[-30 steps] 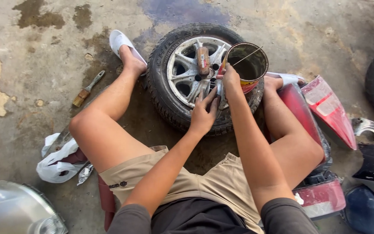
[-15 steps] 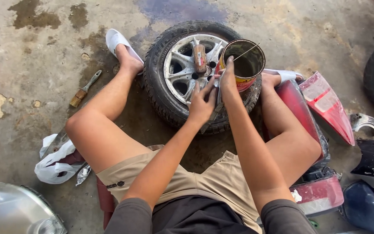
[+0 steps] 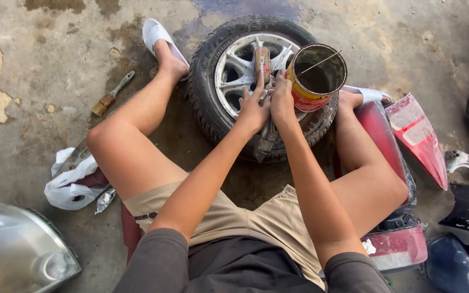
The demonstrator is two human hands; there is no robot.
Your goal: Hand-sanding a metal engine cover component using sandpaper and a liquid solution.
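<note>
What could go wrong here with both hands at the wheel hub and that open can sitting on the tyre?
1. The open can rests on the tyre's curved edge, right beside the right hand; a nudge might tip it and spill its contents.
2. Both hands, the left hand too, work close together among the alloy rim's spokes, so fingers might get pinched.
3. The thin wire across the can's mouth could snag a knuckle.

Stained concrete floor (image 3: 44, 70) with parts lying about.
A wheel (image 3: 213, 103) lies flat on it with 1 open tin can (image 3: 316, 81) resting on its rim; a brush (image 3: 112, 93) lies left, a white plastic bag (image 3: 71, 182) nearer, red body panels (image 3: 416, 138) right.
</note>
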